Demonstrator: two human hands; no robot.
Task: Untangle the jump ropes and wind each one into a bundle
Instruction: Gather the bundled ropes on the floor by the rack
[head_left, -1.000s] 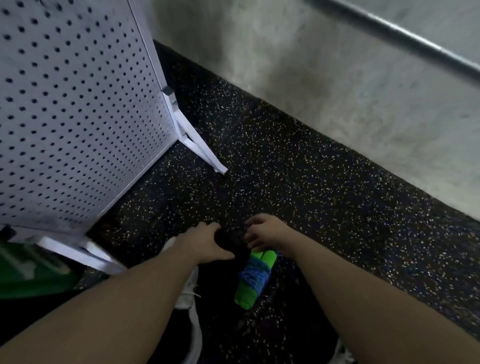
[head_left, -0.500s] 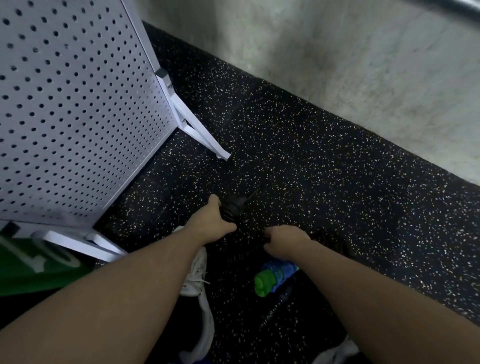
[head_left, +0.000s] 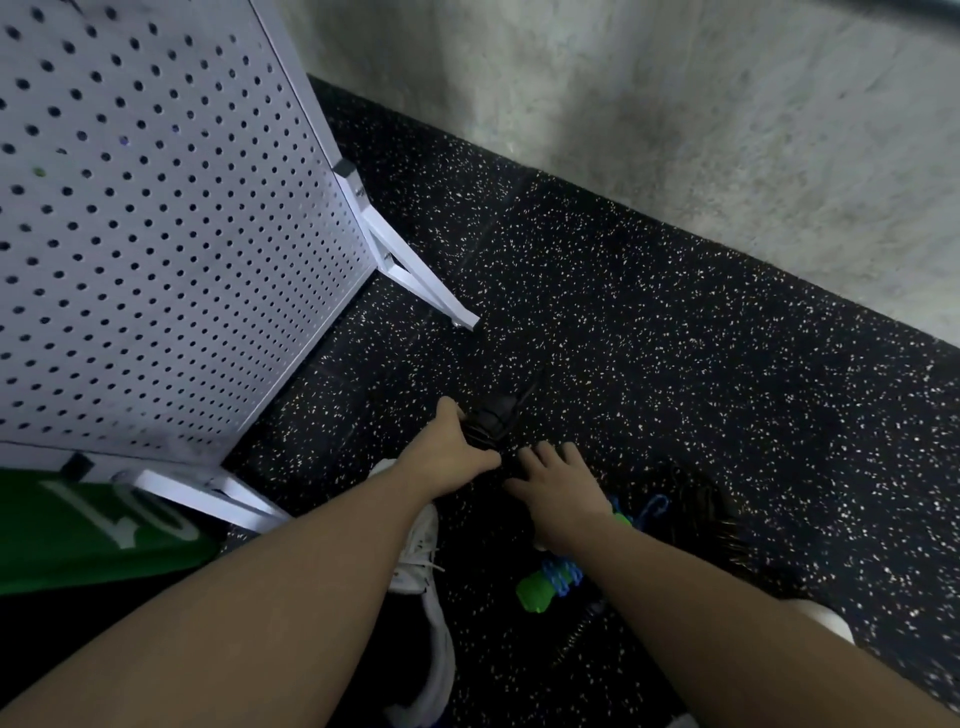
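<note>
My left hand (head_left: 451, 451) grips a black jump rope bundle (head_left: 493, 421) low over the speckled floor; the bundle's dark handles stick out past my fingers. My right hand (head_left: 558, 486) is beside it with fingers spread and fairly straight, touching the black rope near the left hand. A wound bundle with green handles and blue rope (head_left: 553, 579) lies on the floor under my right forearm, partly hidden by it. More dark rope (head_left: 701, 512) lies on the floor to the right, hard to make out against the black surface.
A white pegboard stand (head_left: 156, 234) with white feet (head_left: 415, 280) is at the left. A green sign (head_left: 93, 525) lies behind its foot. My white shoe (head_left: 423, 566) is below the hands. A grey concrete wall (head_left: 675, 130) borders the black rubber floor (head_left: 675, 364).
My right hand has moved back up toward the left hand and opened its fingers onto the black rope. The left hand keeps holding the black bundle.
</note>
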